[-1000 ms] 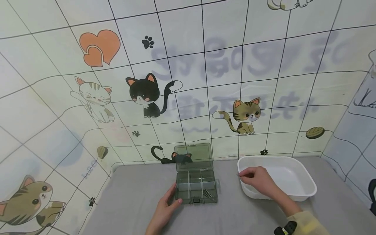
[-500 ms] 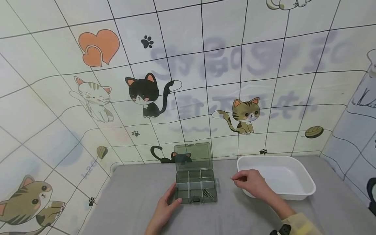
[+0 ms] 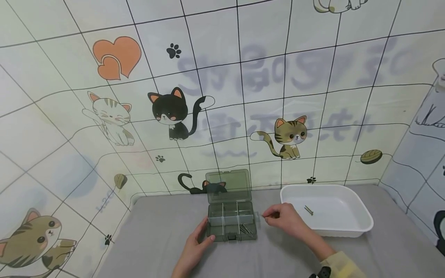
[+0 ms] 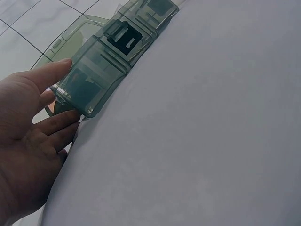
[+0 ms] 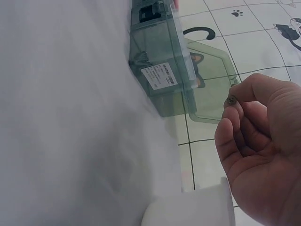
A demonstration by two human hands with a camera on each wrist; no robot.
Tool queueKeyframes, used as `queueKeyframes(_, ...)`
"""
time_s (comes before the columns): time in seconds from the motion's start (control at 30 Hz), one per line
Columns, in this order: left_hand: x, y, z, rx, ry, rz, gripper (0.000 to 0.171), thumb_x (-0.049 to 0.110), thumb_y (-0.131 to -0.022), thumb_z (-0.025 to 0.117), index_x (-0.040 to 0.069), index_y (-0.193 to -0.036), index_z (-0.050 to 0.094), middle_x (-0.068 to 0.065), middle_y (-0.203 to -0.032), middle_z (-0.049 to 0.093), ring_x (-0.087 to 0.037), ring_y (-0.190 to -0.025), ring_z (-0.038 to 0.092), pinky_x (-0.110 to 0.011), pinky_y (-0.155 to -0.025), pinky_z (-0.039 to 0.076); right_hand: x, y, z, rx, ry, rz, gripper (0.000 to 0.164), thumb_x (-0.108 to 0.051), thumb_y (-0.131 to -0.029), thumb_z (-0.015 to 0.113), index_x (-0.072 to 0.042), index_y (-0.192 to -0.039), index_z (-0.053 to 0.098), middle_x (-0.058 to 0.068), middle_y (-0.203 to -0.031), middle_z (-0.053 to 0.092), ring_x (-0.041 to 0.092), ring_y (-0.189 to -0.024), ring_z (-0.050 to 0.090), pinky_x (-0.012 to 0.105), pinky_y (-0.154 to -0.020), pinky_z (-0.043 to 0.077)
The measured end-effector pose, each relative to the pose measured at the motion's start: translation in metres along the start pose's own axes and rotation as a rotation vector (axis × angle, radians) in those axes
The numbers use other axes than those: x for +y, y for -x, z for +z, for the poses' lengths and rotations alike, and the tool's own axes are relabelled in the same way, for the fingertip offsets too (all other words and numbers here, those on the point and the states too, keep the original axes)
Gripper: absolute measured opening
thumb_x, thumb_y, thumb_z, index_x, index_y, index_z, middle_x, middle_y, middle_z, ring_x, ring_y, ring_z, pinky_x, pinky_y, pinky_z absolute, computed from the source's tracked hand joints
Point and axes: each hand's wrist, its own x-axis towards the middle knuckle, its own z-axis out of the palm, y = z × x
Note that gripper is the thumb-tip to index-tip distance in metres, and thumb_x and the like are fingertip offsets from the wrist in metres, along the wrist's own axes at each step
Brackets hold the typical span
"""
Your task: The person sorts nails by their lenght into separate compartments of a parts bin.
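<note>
A smoky green, see-through compartment box (image 3: 215, 233) stands at mid-table, its lid (image 3: 231, 185) raised against the wall. Several screws (image 3: 246, 229) lie in the front right compartment. My left hand (image 3: 195, 247) grips the box's front left corner, thumb at the front and fingers along the side. Just right of the box, my right hand (image 3: 286, 219) pinches a small screw (image 5: 231, 100) between thumb and fingertips; its cross-slotted head shows in the right wrist view. More screws (image 3: 308, 210) lie in the white tray (image 3: 344, 227) on the right.
Grey cloth (image 3: 156, 224) covers the table. Behind it rises a wall sheet (image 3: 222, 96) printed with cats and grid lines. A white label (image 5: 159, 76) is stuck to the box's right side. A dark object (image 3: 440, 227) shows at the far right edge.
My right hand has moved left from above the tray's left rim to beside the box, carrying the screw. Screws in the tray have come into sight. The left hand stays put.
</note>
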Motion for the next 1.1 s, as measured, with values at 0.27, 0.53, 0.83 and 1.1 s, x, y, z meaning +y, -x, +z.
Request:
queueKeyframes(0.27,0.002,0.0,-0.001,-0.01,-0.005,-0.015,0.069,0.022,-0.097,0.072,0.003,-0.156,0.041,-0.022,-0.158,0.041,-0.038,-0.149,0.032,-0.044,-0.12,0.027,-0.004,-0.007,0.008,0.003,-0.004,-0.008,0.011,-0.005,-0.086,0.074,0.001,-0.095,0.079,-0.001,-0.086,0.074,0.007,-0.076,0.063,0.024,-0.066,0.054)
queueKeyframes(0.53,0.0,0.0,-0.001,-0.008,0.012,-0.007,0.069,0.022,-0.097,0.073,0.003,-0.156,0.041,-0.021,-0.158,0.041,-0.036,-0.149,0.032,-0.031,-0.118,0.027,-0.004,-0.014,0.022,-0.018,-0.015,-0.042,0.011,-0.005,-0.086,0.074,0.0,-0.094,0.078,0.0,-0.085,0.073,0.005,-0.076,0.062,0.024,-0.067,0.054)
queueKeyframes(0.83,-0.002,0.0,0.0,-0.001,0.016,0.008,0.069,0.021,-0.097,0.073,0.003,-0.156,0.042,-0.021,-0.157,0.043,-0.035,-0.149,0.033,-0.022,-0.115,0.026,-0.005,-0.021,0.046,-0.043,-0.028,-0.093,0.009,-0.002,-0.083,0.073,0.002,-0.09,0.077,-0.003,-0.08,0.071,0.0,-0.071,0.059,0.022,-0.063,0.052)
queueKeyframes(1.1,-0.004,0.0,0.0,0.003,0.03,0.01,0.069,0.02,-0.096,0.074,0.005,-0.156,0.042,-0.02,-0.157,0.043,-0.033,-0.149,0.033,-0.022,-0.115,0.026,-0.018,-0.026,0.068,-0.041,-0.039,-0.087,0.009,-0.001,-0.083,0.072,-0.001,-0.09,0.078,-0.004,-0.08,0.071,0.001,-0.07,0.058,0.022,-0.061,0.052)
